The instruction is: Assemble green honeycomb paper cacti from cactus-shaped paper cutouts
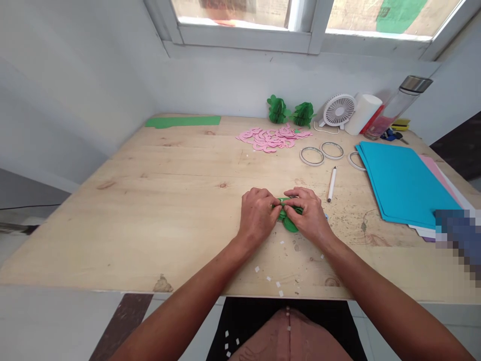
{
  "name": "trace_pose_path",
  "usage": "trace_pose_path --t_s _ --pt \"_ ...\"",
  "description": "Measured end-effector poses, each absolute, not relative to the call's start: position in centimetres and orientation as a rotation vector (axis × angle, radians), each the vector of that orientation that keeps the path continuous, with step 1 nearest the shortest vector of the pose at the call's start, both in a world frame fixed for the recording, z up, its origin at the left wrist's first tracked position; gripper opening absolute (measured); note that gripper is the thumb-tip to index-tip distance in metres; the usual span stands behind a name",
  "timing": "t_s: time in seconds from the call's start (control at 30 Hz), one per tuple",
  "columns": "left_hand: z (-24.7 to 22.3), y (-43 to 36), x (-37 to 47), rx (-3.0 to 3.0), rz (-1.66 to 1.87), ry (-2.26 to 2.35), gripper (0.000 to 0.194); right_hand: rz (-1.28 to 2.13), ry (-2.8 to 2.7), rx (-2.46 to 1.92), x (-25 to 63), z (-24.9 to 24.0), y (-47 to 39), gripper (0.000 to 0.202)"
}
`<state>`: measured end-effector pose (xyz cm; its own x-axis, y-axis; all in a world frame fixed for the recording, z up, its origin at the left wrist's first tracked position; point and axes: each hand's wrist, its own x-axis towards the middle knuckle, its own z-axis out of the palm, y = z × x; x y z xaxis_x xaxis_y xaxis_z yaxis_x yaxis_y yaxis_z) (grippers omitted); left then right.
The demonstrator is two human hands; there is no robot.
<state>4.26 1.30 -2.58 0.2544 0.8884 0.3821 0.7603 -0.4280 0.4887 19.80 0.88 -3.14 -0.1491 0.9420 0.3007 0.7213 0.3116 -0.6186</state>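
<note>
Green paper cut-outs [291, 225] lie together on the wooden table in front of me, partly covered by my fingers. My left hand [258, 210] pinches their upper left side between thumb and forefinger. From the other side, my right hand [306, 213] also pinches the green paper, its fingertips almost meeting those of the left. A small pale bit shows between the fingertips, too small to name. Small white paper squares [268, 278] are scattered on the table between my forearms. Something bluish peeks out beside my right hand, mostly hidden.
Pink paper cut-outs [272, 138] lie heaped behind my hands, with folded green paper shapes [278, 110] by the wall. Tape rolls [311, 156], a white pen [331, 184] and blue sheets [409, 185] lie rightward. A fan [339, 110] and glass bottle [393, 110] stand at the back. A green strip [184, 121] lies back left.
</note>
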Motion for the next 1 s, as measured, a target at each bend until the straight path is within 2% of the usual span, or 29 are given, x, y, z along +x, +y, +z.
trace_pose_path --t_s 1.0 --pt "-2.83 1.28 4.56 2.249 0.893 1.592 0.013 0.436 -1.922 -1.427 19.88 -3.52 0.95 0.016"
